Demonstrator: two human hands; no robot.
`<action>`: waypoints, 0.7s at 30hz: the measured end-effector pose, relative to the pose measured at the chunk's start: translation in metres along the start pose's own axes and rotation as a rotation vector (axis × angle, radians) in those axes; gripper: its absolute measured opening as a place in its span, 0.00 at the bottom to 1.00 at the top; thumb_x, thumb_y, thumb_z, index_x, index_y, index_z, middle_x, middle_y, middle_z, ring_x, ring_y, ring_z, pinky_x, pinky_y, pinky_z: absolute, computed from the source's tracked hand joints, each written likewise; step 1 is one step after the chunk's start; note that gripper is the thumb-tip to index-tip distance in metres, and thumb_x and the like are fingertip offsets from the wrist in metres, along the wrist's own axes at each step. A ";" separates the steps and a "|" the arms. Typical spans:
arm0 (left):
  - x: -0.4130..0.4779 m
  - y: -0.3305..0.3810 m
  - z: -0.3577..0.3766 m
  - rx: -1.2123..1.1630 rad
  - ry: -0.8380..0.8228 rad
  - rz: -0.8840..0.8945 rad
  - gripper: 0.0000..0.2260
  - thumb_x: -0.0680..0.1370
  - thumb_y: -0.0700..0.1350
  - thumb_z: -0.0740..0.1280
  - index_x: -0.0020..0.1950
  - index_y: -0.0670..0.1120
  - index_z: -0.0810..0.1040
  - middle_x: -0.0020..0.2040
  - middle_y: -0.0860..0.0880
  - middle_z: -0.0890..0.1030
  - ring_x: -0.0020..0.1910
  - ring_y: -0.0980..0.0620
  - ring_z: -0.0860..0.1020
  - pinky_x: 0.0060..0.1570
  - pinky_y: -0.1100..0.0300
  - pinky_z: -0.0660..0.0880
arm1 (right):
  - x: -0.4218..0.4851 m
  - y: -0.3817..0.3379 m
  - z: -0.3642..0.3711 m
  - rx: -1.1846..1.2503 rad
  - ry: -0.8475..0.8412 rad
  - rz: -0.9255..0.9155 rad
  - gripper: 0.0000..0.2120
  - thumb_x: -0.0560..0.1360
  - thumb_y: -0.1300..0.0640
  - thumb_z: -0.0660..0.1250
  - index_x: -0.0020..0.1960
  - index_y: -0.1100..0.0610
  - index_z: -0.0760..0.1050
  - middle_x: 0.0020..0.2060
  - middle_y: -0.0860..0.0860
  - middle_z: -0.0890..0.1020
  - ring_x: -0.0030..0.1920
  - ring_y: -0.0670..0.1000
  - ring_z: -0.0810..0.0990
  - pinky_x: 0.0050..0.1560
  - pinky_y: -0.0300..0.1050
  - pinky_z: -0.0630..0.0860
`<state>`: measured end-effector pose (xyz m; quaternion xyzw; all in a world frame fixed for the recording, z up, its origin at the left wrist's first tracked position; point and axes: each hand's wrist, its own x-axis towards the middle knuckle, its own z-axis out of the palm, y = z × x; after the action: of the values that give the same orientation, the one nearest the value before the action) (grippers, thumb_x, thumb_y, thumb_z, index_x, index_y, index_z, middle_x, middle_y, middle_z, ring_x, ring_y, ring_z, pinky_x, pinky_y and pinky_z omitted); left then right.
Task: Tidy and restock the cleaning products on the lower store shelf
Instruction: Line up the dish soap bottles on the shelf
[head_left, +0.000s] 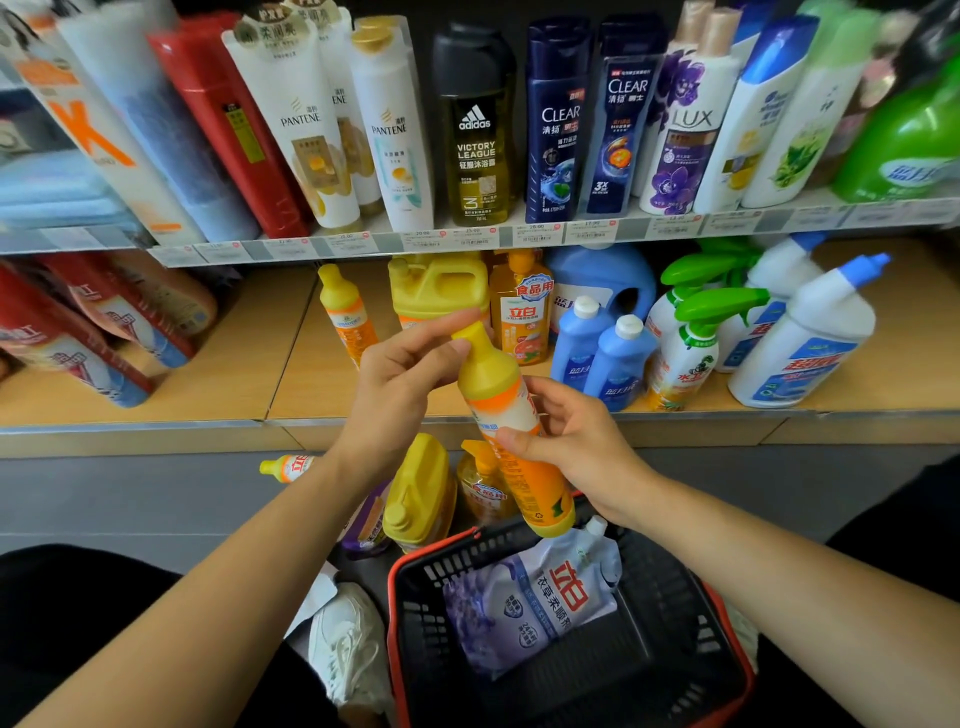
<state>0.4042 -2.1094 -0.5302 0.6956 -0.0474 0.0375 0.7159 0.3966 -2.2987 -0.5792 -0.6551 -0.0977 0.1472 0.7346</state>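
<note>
Bare forearms reach forward, converging. Left grip (402, 376) pinches detergent bottle (493, 387) at top; right grip (574, 441) curls round its middle, thumb in front.

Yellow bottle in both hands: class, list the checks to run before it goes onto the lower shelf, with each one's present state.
1. Grip on the yellow bottle: left hand pinches the neck, right hand holds the body: ok.
2. Cap shut tight: cannot tell.
3. Bottle upright for placing: tilted: not ok.
4. Free space on the lower shelf, left of the matching bottle: bare wood: ok.
</note>
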 end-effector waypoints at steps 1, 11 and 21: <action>0.000 0.002 0.001 -0.014 0.015 -0.005 0.13 0.80 0.45 0.66 0.62 0.46 0.82 0.56 0.48 0.86 0.57 0.50 0.83 0.52 0.59 0.80 | 0.000 0.000 0.000 0.003 -0.007 0.008 0.21 0.70 0.61 0.77 0.57 0.41 0.80 0.55 0.52 0.85 0.57 0.53 0.83 0.58 0.50 0.81; -0.003 0.005 -0.002 0.023 0.005 0.061 0.18 0.75 0.42 0.70 0.66 0.43 0.80 0.54 0.33 0.83 0.54 0.43 0.81 0.54 0.47 0.80 | -0.001 -0.001 0.001 0.040 -0.053 0.029 0.20 0.68 0.53 0.77 0.58 0.42 0.80 0.56 0.50 0.85 0.58 0.52 0.83 0.56 0.45 0.80; -0.001 0.004 -0.001 -0.017 0.095 0.032 0.15 0.78 0.47 0.66 0.63 0.43 0.81 0.55 0.45 0.86 0.54 0.49 0.84 0.47 0.58 0.82 | 0.001 0.001 0.000 0.041 -0.067 0.055 0.22 0.68 0.53 0.76 0.61 0.49 0.79 0.56 0.51 0.85 0.58 0.53 0.83 0.57 0.47 0.80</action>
<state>0.4027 -2.1086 -0.5265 0.6860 -0.0249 0.0815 0.7226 0.3971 -2.2979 -0.5805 -0.6373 -0.1009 0.1911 0.7397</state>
